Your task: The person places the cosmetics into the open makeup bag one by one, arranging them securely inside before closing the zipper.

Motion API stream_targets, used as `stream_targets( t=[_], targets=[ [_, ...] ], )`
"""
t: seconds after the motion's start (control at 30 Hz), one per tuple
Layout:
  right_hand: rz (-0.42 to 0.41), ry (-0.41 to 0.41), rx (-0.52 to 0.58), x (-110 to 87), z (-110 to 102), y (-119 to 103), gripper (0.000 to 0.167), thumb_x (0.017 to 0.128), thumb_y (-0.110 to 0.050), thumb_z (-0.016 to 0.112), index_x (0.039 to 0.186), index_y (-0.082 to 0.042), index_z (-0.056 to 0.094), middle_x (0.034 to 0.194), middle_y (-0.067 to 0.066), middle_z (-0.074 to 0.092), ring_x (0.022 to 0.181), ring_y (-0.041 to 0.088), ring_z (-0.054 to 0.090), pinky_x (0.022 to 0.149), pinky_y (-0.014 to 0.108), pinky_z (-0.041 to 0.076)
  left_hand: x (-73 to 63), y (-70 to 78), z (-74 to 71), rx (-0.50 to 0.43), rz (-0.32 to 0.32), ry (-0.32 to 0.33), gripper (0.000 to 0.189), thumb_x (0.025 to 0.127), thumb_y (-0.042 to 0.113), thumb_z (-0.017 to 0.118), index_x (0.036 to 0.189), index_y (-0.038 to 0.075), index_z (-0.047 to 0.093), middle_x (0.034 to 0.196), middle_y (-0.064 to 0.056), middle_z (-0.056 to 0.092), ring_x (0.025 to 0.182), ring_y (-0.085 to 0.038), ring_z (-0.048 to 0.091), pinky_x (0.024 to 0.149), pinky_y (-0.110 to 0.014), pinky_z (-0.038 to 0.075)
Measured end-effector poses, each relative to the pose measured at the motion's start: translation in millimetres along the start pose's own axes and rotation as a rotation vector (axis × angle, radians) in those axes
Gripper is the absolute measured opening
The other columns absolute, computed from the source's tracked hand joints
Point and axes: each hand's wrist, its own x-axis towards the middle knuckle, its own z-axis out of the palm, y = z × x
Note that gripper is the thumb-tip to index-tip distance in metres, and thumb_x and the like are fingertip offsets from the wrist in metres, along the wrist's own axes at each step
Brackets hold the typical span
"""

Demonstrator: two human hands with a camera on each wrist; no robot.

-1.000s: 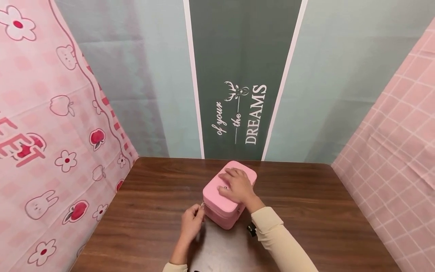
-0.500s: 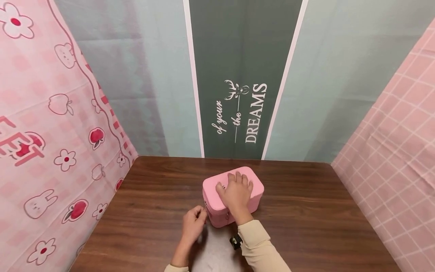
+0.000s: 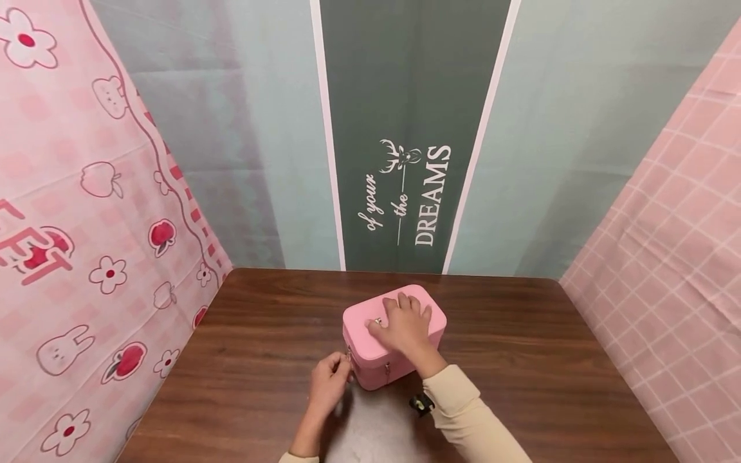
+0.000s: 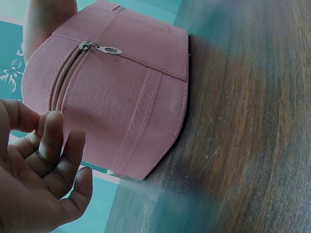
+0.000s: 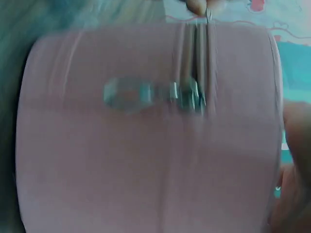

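Note:
A pink zip-up case (image 3: 360,323) stands upright on the table, its lid down. At its left corner my left hand (image 3: 329,382) pinches a small metal zipper pull (image 5: 209,15) between thumb and forefinger; the other fingers are loosely bent. My right hand (image 3: 407,326) rests on the lid with fingers spread, its thumb beside a small metal fitting (image 3: 378,321). A second zipper pull (image 4: 109,50) hangs loose on the case's side, and the zip's teeth (image 4: 60,85) show between it and my left fingers. The right wrist view is blurred.
The case sits near the middle of a dark wooden table (image 3: 260,334). Printed cloth hangs along the back (image 3: 399,77), the left side (image 3: 116,212) and the right side (image 3: 666,212). A black wrist device (image 3: 422,404) is at my right sleeve.
The case has turned clockwise on the table, with my right hand moving along on the lid. My left hand has stayed at the left corner, still pinching the zipper pull.

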Motion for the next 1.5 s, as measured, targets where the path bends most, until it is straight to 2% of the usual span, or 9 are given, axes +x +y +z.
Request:
stream_targets(
  t=[0.13, 0.2, 0.27, 0.53, 0.63, 0.73, 1.03, 1.13, 1.5],
  targets=[
    [-0.317, -0.065, 0.045, 9.9, -3.7, 23.2, 0.054, 0.080, -0.050, 0.060, 0.121, -0.013, 0.062, 0.131, 0.019, 0.048, 0.121, 0.037, 0.039, 0.094, 0.061, 0.026, -0.8, -0.6, 0.5, -0.012, 0.010, 0.003, 0.019, 0.081, 0.005, 0.057, 0.063, 0.009, 0.055, 0.055, -0.004, 0.055, 0.049, -0.006, 0.043, 0.047, -0.021, 0.034],
    [-0.427, -0.065, 0.036, 14.0, -1.4, 34.7, 0.052, 0.082, -0.050, 0.057, 0.121, -0.017, 0.062, 0.131, 0.016, 0.050, 0.122, 0.035, 0.041, 0.095, 0.058, 0.027, -1.9, -0.7, 1.0, -0.016, 0.014, -0.002, 0.019, 0.081, 0.004, 0.057, 0.063, 0.009, 0.055, 0.055, -0.003, 0.054, 0.048, -0.006, 0.044, 0.047, -0.021, 0.034],
    [-0.465, -0.062, 0.015, 15.8, 1.3, 42.3, 0.052, 0.082, -0.053, 0.055, 0.121, -0.020, 0.062, 0.130, 0.015, 0.051, 0.122, 0.035, 0.041, 0.096, 0.056, 0.027, -3.1, -0.9, 1.3, -0.021, 0.023, -0.008, 0.020, 0.082, 0.004, 0.057, 0.063, 0.008, 0.055, 0.054, 0.000, 0.054, 0.049, -0.006, 0.044, 0.047, -0.021, 0.034],
    [-0.474, -0.028, -0.021, 17.5, 5.3, 47.9, 0.052, 0.084, -0.053, 0.050, 0.126, -0.023, 0.059, 0.132, 0.014, 0.049, 0.122, 0.036, 0.040, 0.097, 0.053, 0.028, 0.1, -0.1, 1.0, -0.018, 0.033, 0.005, 0.019, 0.082, 0.004, 0.058, 0.063, 0.007, 0.057, 0.054, -0.001, 0.053, 0.049, -0.005, 0.043, 0.048, -0.020, 0.033],
    [-0.450, -0.014, -0.016, 17.5, 5.5, 45.7, 0.052, 0.083, -0.053, 0.052, 0.125, -0.023, 0.060, 0.132, 0.013, 0.050, 0.122, 0.035, 0.041, 0.097, 0.052, 0.028, 1.0, 1.0, 0.7, -0.022, 0.028, -0.002, 0.019, 0.082, 0.005, 0.058, 0.063, 0.007, 0.057, 0.053, 0.000, 0.053, 0.048, -0.005, 0.043, 0.047, -0.020, 0.033],
    [-0.376, -0.010, -0.015, 15.6, 7.0, 40.8, 0.053, 0.082, -0.054, 0.052, 0.123, -0.022, 0.061, 0.131, 0.013, 0.051, 0.122, 0.034, 0.041, 0.098, 0.053, 0.027, 1.6, 0.9, 0.1, -0.011, 0.025, -0.002, 0.019, 0.083, 0.004, 0.057, 0.064, 0.006, 0.057, 0.053, 0.001, 0.053, 0.048, -0.005, 0.043, 0.047, -0.020, 0.034],
    [0.010, 0.066, -0.083, 10.6, 16.0, 9.8, 0.059, 0.082, -0.057, 0.047, 0.123, -0.016, 0.060, 0.131, 0.015, 0.049, 0.124, 0.035, 0.038, 0.098, 0.058, 0.022, 2.6, 1.1, -2.7, 0.037, 0.032, 0.018, 0.022, 0.083, 0.007, 0.057, 0.061, 0.009, 0.056, 0.052, 0.005, 0.051, 0.048, -0.005, 0.044, 0.047, -0.022, 0.036],
    [0.101, 0.082, -0.087, 9.7, 16.1, 2.1, 0.060, 0.083, -0.057, 0.046, 0.123, -0.015, 0.059, 0.132, 0.016, 0.048, 0.125, 0.035, 0.036, 0.097, 0.061, 0.021, 2.5, 1.4, -2.2, 0.046, 0.034, 0.013, 0.021, 0.083, 0.008, 0.057, 0.062, 0.008, 0.057, 0.052, 0.006, 0.051, 0.048, -0.004, 0.044, 0.048, -0.021, 0.036],
    [0.136, 0.090, -0.082, 5.7, 17.7, -1.7, 0.061, 0.082, -0.058, 0.049, 0.124, -0.015, 0.059, 0.132, 0.016, 0.048, 0.125, 0.036, 0.036, 0.096, 0.061, 0.021, -0.8, -3.3, -1.9, 0.007, 0.031, 0.003, 0.015, 0.080, 0.004, 0.057, 0.066, 0.004, 0.059, 0.053, 0.002, 0.052, 0.049, -0.004, 0.044, 0.047, -0.020, 0.034]
  ],
)
